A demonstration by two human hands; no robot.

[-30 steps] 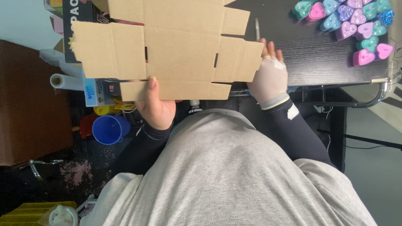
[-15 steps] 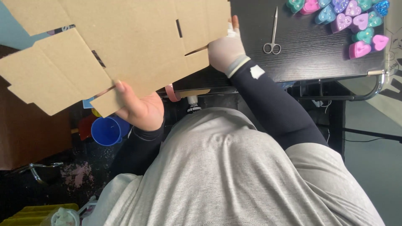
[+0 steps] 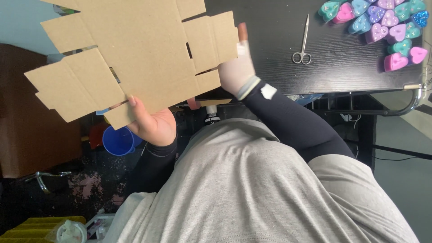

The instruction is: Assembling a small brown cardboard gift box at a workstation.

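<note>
I hold a flat, unfolded brown cardboard box blank point(image 3: 135, 49) with flaps and slots up in front of me, tilted, with its left side lower. My left hand point(image 3: 153, 123) grips its lower edge, thumb on the face. My right hand point(image 3: 236, 67), in a pale glove or wrap with a taped finger, holds the right edge from behind. The blank hangs partly over the black table point(image 3: 342, 72) and partly left of it.
Small metal scissors point(image 3: 302, 42) lie on the table. Several heart-shaped boxes point(image 3: 382, 27) in pink, purple and teal are clustered at the far right. Below on the floor are a blue cup point(image 3: 118, 140), a brown cabinet point(image 3: 27, 135) and a yellow crate point(image 3: 40, 222).
The cardboard has swung left and tilted, uncovering the scissors on the table. My right hand rose along the blank's right edge; my left hand shifted left with it.
</note>
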